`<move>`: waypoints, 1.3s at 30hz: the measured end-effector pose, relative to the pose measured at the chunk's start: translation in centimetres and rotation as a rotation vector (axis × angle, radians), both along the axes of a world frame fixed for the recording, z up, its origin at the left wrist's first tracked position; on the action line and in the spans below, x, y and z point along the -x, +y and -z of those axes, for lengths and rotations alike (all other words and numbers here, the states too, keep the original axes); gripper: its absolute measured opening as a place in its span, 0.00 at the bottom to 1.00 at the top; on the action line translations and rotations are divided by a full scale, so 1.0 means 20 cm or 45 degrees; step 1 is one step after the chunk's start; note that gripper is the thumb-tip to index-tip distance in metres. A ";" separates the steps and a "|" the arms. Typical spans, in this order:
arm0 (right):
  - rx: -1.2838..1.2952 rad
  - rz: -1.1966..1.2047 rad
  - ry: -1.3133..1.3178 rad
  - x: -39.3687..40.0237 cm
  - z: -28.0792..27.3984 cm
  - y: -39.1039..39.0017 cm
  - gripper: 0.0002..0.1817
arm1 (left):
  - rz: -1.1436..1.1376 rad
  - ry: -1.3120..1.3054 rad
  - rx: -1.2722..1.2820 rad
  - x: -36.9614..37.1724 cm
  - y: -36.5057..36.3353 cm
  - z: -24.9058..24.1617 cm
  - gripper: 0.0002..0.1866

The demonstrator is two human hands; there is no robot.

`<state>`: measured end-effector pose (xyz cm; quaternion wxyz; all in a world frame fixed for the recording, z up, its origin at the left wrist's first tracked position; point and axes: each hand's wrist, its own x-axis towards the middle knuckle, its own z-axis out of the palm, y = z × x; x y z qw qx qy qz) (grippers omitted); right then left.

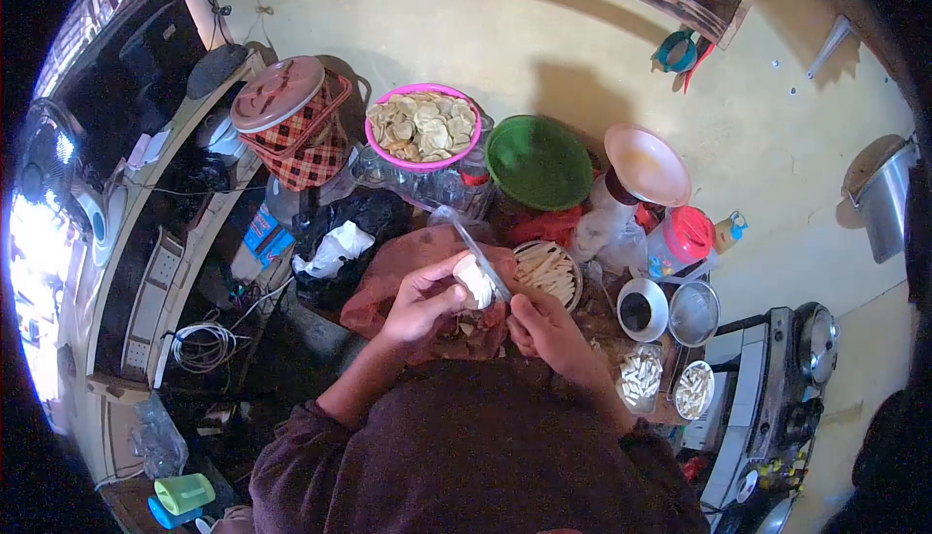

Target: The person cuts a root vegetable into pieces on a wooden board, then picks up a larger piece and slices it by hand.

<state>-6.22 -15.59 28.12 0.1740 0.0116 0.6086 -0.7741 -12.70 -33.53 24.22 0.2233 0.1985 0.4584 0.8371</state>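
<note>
My left hand (424,303) is closed around a pale, peeled chunk of root (474,283), held up in front of my chest. In my right hand (546,328) is a knife (478,250), its long blade slanting up and to the left right against the chunk. Beneath both hands lies a red mesh sack (383,277), with small scraps on it near my fingers. Just beyond my right hand stands a round bowl (581,291) filled with pale cut sticks (544,272).
A pink basin (373,138) of round slices (427,128) stands at the back, beside a green basin (539,162). Two small containers of white pieces (641,379) (694,390) sit at right, near a white bowl (659,301) and a strainer (695,313). A stove (777,359) lies further right.
</note>
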 end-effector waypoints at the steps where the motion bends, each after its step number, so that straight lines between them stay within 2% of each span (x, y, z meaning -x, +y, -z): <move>1: -0.179 -0.016 0.117 0.00 0.00 0.00 0.15 | -0.015 0.046 0.028 0.00 0.00 0.00 0.24; 2: -0.179 -0.014 0.117 -0.01 0.01 -0.01 0.15 | -0.031 0.092 0.055 -0.01 -0.01 -0.01 0.25; 4: -0.327 0.012 0.398 -0.01 0.04 -0.04 0.26 | -0.061 0.076 0.049 -0.03 0.00 -0.03 0.23; 5: -0.327 0.011 0.399 0.00 0.04 -0.05 0.26 | -0.092 0.060 0.042 -0.03 0.00 -0.04 0.22; 7: -0.543 0.104 0.673 0.00 0.04 -0.06 0.24 | -0.114 0.079 0.069 -0.03 0.00 -0.03 0.21; 13: -0.423 0.062 0.419 -0.03 -0.06 -0.07 0.24 | -0.151 0.122 0.070 -0.03 0.00 -0.02 0.21; 19: -0.685 -0.048 0.538 -0.02 -0.03 -0.03 0.25 | -0.157 0.156 0.106 -0.02 -0.02 0.00 0.21; 22: -0.648 0.060 0.596 -0.02 -0.02 -0.04 0.23 | -0.182 0.189 0.179 -0.02 -0.02 0.00 0.21; 25: -0.541 -0.064 0.527 -0.01 -0.06 -0.03 0.25 | -0.172 0.199 0.186 -0.02 -0.02 -0.01 0.21; 28: -0.449 -0.055 0.551 -0.02 -0.11 -0.05 0.25 | -0.132 0.142 0.149 -0.03 -0.02 0.00 0.22; 30: -0.522 -0.062 0.540 -0.01 -0.07 -0.04 0.24 | -0.120 0.130 0.127 -0.03 -0.02 0.00 0.22; 32: -0.595 -0.066 0.528 -0.01 -0.04 -0.03 0.24 | -0.183 0.315 0.135 -0.03 -0.02 0.00 0.21; 36: -0.387 0.038 0.480 0.00 -0.02 -0.08 0.23 | -0.237 0.471 0.218 -0.02 -0.02 -0.01 0.22; 39: -0.293 0.133 0.427 -0.01 0.06 -0.09 0.20 | -0.185 0.300 0.147 -0.02 -0.02 -0.01 0.22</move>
